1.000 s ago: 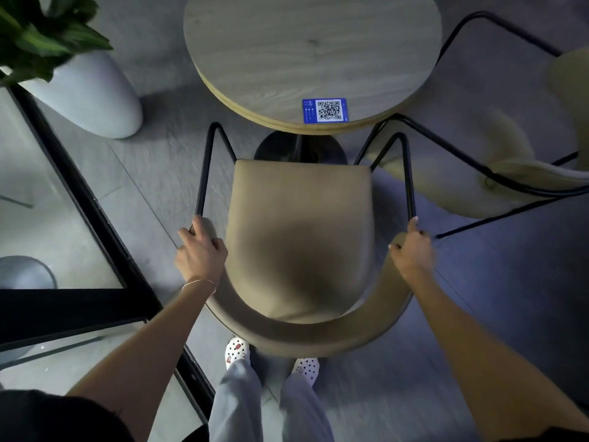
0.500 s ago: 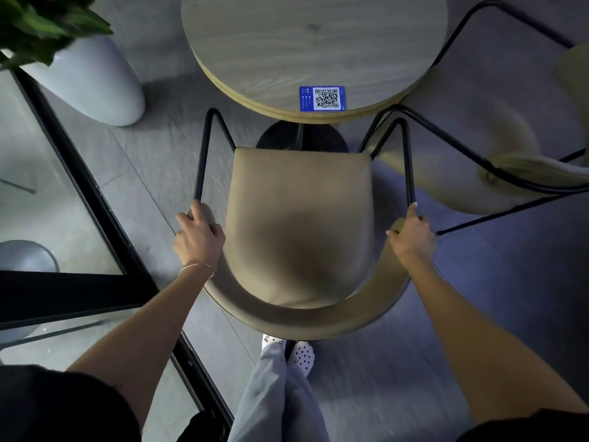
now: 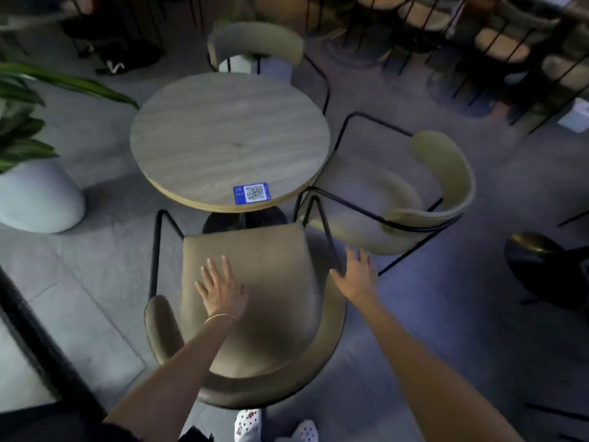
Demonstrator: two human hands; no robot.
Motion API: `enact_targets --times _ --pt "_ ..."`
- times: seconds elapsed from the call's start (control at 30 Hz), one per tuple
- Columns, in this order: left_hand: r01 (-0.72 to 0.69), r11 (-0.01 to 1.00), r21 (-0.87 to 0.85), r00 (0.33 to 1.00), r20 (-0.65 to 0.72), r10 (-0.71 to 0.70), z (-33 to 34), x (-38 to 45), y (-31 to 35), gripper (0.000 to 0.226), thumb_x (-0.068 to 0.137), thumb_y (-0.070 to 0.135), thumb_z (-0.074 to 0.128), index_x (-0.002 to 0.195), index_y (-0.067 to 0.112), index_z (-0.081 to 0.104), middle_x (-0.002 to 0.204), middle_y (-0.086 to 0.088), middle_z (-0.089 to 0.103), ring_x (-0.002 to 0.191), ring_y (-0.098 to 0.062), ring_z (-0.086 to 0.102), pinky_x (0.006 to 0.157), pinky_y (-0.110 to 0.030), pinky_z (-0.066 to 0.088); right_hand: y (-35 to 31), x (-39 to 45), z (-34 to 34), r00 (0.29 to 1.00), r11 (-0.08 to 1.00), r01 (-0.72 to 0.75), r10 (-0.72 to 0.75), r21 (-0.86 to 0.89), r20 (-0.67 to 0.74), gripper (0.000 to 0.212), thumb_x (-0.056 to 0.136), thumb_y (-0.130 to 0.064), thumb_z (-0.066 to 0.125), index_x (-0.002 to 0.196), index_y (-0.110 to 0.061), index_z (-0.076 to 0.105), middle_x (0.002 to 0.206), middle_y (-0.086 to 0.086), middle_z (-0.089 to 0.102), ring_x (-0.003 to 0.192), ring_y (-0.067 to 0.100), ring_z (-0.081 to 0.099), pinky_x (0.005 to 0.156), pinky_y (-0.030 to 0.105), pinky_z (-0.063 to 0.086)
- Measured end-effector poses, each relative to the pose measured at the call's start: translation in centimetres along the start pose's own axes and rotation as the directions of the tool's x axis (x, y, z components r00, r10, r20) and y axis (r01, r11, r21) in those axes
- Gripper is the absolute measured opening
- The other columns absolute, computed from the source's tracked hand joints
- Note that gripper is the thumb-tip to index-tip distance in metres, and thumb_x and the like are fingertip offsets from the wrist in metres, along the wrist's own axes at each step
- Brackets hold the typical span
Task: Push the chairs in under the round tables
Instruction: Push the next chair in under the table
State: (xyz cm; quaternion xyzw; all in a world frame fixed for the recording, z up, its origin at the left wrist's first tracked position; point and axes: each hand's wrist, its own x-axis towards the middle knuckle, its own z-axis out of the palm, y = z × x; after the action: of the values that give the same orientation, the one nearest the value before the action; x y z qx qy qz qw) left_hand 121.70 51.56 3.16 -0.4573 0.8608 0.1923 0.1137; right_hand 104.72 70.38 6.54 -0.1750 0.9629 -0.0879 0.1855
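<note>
1. Chair (image 3: 255,314), tan with a black wire frame, sits at 6 o'clock of the round table (image 3: 229,138), its front seat edge close to the table's rim and not yet under it, just before the dark pedestal base.
2. At 9 o'clock of the frame, a pale planter (image 3: 38,199) holds broad green leaves, well apart from the table.
3. The left hand (image 3: 220,288), a thin bracelet at its wrist, is spread flat with fingers apart over the chair's seat; whether the palm touches the cushion cannot be told.
4. A blue sticker (image 3: 251,193) with a square code lies on the tabletop at its 6 o'clock edge.
5. A second chair (image 3: 255,43) stands at 12 o'clock of the table, its curved back facing the camera's side.
6. The right hand (image 3: 358,275) is open, fingers splayed, gripping nothing, just beside the near chair's right armrest rod.
7. A third chair (image 3: 443,173) stands at 3 o'clock of the table, its seat partly tucked below the rim.
8. More tables and chairs crowd the background, blurred.
</note>
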Motion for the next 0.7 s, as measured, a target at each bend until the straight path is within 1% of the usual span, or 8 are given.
enact_targets --times 0.17,0.3,0.43,0.57,0.63,0.7 --pt "-0.152 0.987 -0.054 0.988 0.007 0.152 -0.8 0.0 8.8 0.078 0.094 0.038 0.045 0.153 0.015 -0.001 0.160 -0.019 0.000 0.148 -0.037 0.002 0.119 -0.053 0.010 4.8 0.6 -4.8 0.995 0.995 -0.069 0.073 0.074 -0.061 0.071 0.091 -0.043 0.054 0.149 -0.016 0.024 0.156 0.018 0.020 0.146 0.034 0.014 0.116 0.051 0.023" --pt "-0.200 0.974 -0.104 0.980 0.001 0.201 -0.4 -0.1 15.4 0.076 0.094 0.036 0.044 0.153 0.017 0.001 0.160 -0.018 0.001 0.149 -0.036 0.002 0.119 -0.053 0.009 10.4 2.6 -7.5 0.989 0.988 -0.116 0.124 0.098 -0.077 0.073 0.091 -0.043 0.053 0.150 -0.016 0.021 0.157 0.018 0.019 0.146 0.034 0.013 0.116 0.049 0.023" --pt "-0.161 0.978 -0.130 0.987 -0.004 0.162 1.8 0.2 21.7 0.073 0.095 0.038 0.044 0.153 0.017 0.003 0.159 -0.020 0.005 0.148 -0.037 0.006 0.118 -0.055 0.012 16.5 6.5 -10.0 0.988 0.987 -0.134 0.140 0.094 -0.070 0.072 0.091 -0.045 0.052 0.149 -0.017 0.021 0.156 0.017 0.019 0.146 0.033 0.014 0.116 0.049 0.022" --pt "-0.070 0.988 -0.137 0.998 -0.004 0.070 4.0 0.0 28.2 0.073 0.095 0.039 0.044 0.152 0.014 0.006 0.158 -0.022 0.011 0.146 -0.039 0.011 0.117 -0.055 0.015 21.8 10.6 -12.6 0.994 0.993 -0.077 0.083 0.089 -0.064 0.069 0.091 -0.043 0.053 0.147 -0.014 0.025 0.154 0.018 0.024 0.145 0.034 0.017 0.115 0.050 0.025" --pt "-0.025 0.983 -0.184 1.000 0.004 0.026 5.0 -0.3 31.4 0.073 0.094 0.040 0.045 0.152 0.013 0.009 0.157 -0.022 0.013 0.146 -0.039 0.013 0.117 -0.055 0.016 24.1 12.4 -13.8 0.998 0.995 -0.040 0.045 0.087 -0.053 0.068 0.091 -0.041 0.054 0.146 -0.013 0.027 0.152 0.019 0.026 0.144 0.035 0.019 0.114 0.051 0.024" --pt "-0.016 0.979 -0.205 1.000 -0.004 0.016 5.8 -0.4 34.3 0.073 0.094 0.041 0.045 0.151 0.012 0.010 0.156 -0.023 0.016 0.145 -0.039 0.015 0.117 -0.055 0.018 26.1 14.3 -14.9 0.999 0.997 -0.018 0.021 0.076 -0.038 0.066 0.091 -0.041 0.054 0.145 -0.012 0.030 0.151 0.020 0.028 0.143 0.036 0.020 0.114 0.052 0.025"
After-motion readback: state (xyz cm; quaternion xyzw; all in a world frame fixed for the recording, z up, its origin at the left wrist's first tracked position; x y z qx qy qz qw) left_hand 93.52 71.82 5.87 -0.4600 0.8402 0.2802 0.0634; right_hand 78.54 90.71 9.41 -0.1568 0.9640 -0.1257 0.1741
